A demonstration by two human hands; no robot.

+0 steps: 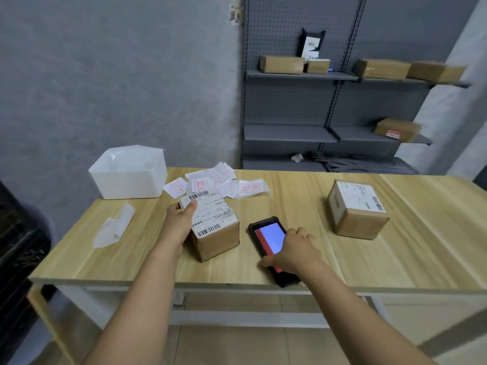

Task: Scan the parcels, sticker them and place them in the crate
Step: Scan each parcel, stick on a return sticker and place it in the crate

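Note:
A brown cardboard parcel (216, 230) with a white shipping label and barcodes stands on the wooden table (408, 248). My left hand (181, 219) grips its far left corner, thumb on the label. My right hand (292, 251) holds a black handheld scanner (268, 238) that lies on the table near the front edge, its screen lit blue and red. A second labelled parcel (355, 209) sits to the right, untouched. Loose white stickers with red stamps (218, 183) lie scattered behind the first parcel. A white plastic crate (129, 177) stands at the table's far left corner.
A strip of white backing paper (113, 227) lies at the table's left. Behind the table a grey pegboard shelf unit (303, 130) carries several more brown parcels. A dark rack (18, 246) stands left of the table.

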